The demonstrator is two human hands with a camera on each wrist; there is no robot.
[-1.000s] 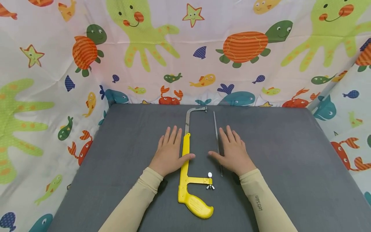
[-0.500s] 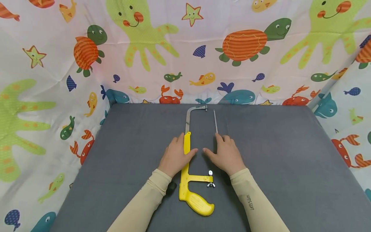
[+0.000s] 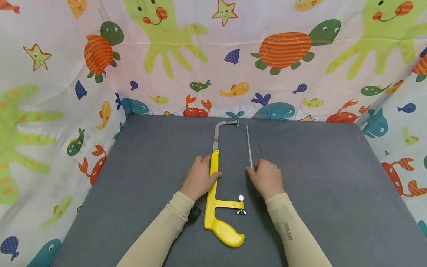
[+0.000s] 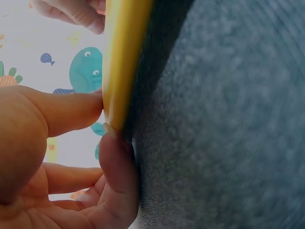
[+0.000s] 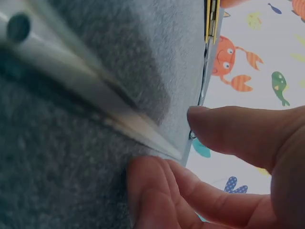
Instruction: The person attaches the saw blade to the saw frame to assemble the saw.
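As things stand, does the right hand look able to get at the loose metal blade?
Very likely yes: the right hand is right at the blade, with nothing visible blocking the way, and the left hand is apart from it, at the yellow saw frame.

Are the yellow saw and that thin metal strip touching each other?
Apart: the head view shows grey table between the yellow saw and the metal strip along its visible length.
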